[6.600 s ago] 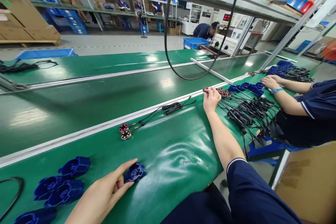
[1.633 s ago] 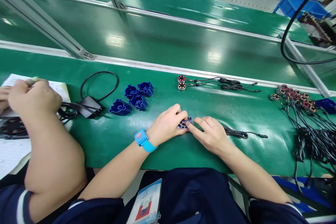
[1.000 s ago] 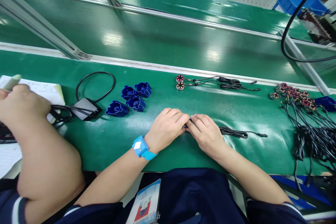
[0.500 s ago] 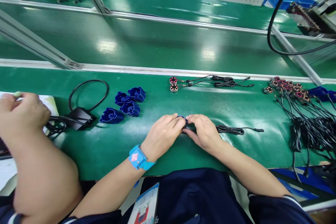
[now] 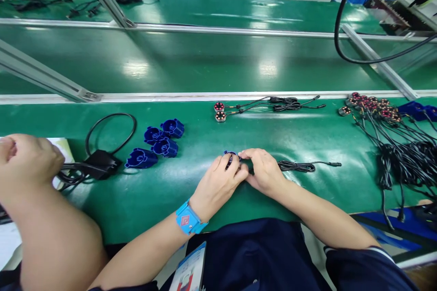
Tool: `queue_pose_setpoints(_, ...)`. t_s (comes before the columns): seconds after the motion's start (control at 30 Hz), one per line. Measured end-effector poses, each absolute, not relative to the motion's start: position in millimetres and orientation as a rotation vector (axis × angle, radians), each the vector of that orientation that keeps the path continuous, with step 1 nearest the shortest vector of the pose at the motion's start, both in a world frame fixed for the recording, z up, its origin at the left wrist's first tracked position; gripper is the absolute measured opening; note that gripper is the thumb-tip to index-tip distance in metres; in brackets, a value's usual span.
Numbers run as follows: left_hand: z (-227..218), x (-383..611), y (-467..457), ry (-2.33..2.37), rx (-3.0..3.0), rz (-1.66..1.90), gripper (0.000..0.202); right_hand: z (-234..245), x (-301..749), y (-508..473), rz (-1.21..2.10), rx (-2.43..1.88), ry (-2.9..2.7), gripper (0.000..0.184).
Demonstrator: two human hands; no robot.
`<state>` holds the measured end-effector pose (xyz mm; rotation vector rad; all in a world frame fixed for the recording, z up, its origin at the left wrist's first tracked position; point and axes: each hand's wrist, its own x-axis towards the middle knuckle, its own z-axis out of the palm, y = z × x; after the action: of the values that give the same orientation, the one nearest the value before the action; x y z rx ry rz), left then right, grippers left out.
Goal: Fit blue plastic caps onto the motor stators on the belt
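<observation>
My left hand (image 5: 218, 179), with a light-blue wrist strap (image 5: 190, 218) behind it, is closed around a dark-blue plastic housing (image 5: 230, 153). Only the housing's rim and part of its dark inside show between my fingers. From the other side my right hand (image 5: 262, 170) pinches at the same housing, where a black cable enters it. That bundled black cable (image 5: 297, 166) runs out to the right from under my right hand and lies on the green bench. My fingers hide most of the housing and whatever sits in it.
Several blue housings (image 5: 165, 147) stand left, beside a black box (image 5: 102, 163) with a cable. Two small coil parts (image 5: 220, 116) with cables lie ahead. A heap of cabled coil parts (image 5: 375, 107) is at right. A co-worker's arm (image 5: 51, 209) reaches in at left.
My left hand has shifted its fingers over the housing, so more of its rim and inside shows. My right hand stays almost in place. The camera view has turned slightly.
</observation>
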<state>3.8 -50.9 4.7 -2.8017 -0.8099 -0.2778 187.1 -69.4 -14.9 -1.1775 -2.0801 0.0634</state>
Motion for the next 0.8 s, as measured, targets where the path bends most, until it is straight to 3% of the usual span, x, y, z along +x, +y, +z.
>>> queue_pose_setpoints(0.2,9,5,-48,-0.885,-2.857,-0.414,0.028,-12,187,-70,0.056,-1.204,-2.100,0.023)
queue_pose_setpoints(0.37,6,-10,-29,-0.973,-2.995,-0.685,0.013,-13,188,-70,0.040,-1.248,-2.089,0.031)
queue_pose_setpoints(0.5,4,-24,-13,-1.203,-3.131,-0.802,0.046,-13,190,-69,0.019,-1.238,-2.107,0.037)
queue_pose_setpoints(0.8,3,-28,-11,-1.201,-3.203,-0.682,0.040,-3,188,-68,-0.015,-1.246,-2.296,0.024)
